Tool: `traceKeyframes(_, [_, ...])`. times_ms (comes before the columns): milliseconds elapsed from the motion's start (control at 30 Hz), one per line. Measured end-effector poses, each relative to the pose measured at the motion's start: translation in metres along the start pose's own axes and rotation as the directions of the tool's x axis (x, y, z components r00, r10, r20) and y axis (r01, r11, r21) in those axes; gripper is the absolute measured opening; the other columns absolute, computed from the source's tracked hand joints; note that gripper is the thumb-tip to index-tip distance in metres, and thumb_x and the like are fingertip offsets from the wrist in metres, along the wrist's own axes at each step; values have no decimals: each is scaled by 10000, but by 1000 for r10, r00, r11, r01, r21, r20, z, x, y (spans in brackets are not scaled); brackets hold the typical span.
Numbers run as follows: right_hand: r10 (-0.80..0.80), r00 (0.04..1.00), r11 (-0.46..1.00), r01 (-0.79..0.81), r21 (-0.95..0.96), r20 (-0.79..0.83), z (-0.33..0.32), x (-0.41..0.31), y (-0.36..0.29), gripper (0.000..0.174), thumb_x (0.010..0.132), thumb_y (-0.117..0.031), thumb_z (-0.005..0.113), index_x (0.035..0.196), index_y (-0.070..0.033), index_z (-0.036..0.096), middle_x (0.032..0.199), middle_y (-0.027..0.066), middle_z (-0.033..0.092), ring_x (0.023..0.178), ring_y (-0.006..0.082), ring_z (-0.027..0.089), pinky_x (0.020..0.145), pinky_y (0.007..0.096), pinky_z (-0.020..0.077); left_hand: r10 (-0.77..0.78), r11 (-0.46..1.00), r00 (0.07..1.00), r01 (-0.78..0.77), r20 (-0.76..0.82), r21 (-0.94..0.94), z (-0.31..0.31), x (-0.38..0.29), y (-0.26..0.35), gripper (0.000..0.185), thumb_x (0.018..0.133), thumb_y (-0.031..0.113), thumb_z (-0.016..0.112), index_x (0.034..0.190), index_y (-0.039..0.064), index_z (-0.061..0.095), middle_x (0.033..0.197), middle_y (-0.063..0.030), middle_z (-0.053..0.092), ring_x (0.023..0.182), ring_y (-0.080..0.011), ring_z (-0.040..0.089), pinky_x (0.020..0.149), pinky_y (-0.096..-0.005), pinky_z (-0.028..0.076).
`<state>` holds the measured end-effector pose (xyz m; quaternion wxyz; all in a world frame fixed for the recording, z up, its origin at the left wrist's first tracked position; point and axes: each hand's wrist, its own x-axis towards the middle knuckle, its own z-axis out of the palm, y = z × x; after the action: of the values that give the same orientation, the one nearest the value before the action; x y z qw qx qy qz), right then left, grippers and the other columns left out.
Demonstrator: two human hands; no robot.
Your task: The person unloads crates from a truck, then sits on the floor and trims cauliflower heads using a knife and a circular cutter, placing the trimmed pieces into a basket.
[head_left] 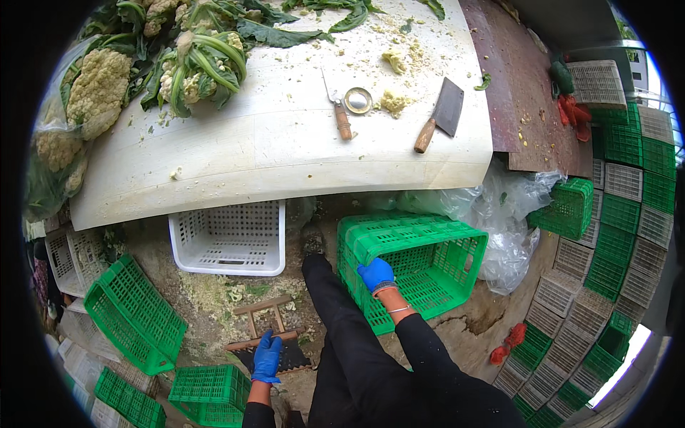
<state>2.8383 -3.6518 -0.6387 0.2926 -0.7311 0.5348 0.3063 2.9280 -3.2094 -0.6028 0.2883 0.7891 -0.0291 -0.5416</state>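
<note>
My right hand (pixel 377 274), in a blue glove, grips the rim of a green plastic crate (pixel 412 241). That crate lies on its side with its mouth towards me. Lower down, my blue-gloved left hand (pixel 266 357) is over a small wooden stool (pixel 262 338) with a dark seat. Its fingertips overlap the stool's wooden bar; whether they grip it is not visible. On the white tabletop (pixel 257 139) in front lie a cleaver (pixel 443 113), a wooden-handled knife (pixel 338 109) and a small round metal dish (pixel 358 100).
Cauliflowers (pixel 99 88) with leaves are heaped at the table's far left. A white crate (pixel 230 241) lies under the table edge, beside scattered trimmings. Plastic sheeting (pixel 505 214) bunches behind the green crate. Stacked crates (pixel 610 235) line the right; another green crate (pixel 136 315) stands tilted at left.
</note>
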Motion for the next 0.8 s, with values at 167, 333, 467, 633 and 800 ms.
traceKeyframes(167, [-126,992,990,126,55,0,1,-17,-21,450,840,-426,658,962,5,709,971,305,681,904,462,674,818,544,544,-98,995,994,96,58,38,-26,10,122,589,970,366,609,1438,30,489,1241,-140,668,1116,-258,646,959,-358,488])
traceKeyframes(333, [-41,997,994,47,-97,64,5,35,-59,391,841,-354,651,1010,-5,703,1008,285,685,937,467,663,829,533,541,-35,997,997,29,76,73,-53,26,168,579,971,391,600,1429,52,500,1210,-125,680,1076,-262,662,931,-365,501])
traceKeyframes(467, [-132,989,973,116,199,67,36,47,-42,401,828,-339,650,1083,-34,699,1105,261,681,1034,458,641,882,511,531,-30,998,998,27,-54,-53,-76,10,203,541,977,379,599,1417,74,522,1242,-135,676,1132,-262,653,970,-355,494])
traceKeyframes(633, [-91,930,978,150,-143,356,8,47,-13,520,799,-416,666,1162,-45,691,1233,262,639,1150,417,611,966,486,499,20,898,950,-155,-313,-411,-115,-5,194,474,992,181,607,1427,27,500,1370,-138,602,1234,-230,593,1055,-348,453])
traceKeyframes(800, [-360,865,762,488,-425,349,-79,-30,-142,292,921,-297,525,899,-87,726,929,179,718,840,410,683,727,513,544,-178,772,856,-184,-486,-608,-209,-5,187,412,1029,217,567,1413,72,531,1339,-56,621,1095,-111,613,921,-260,478])
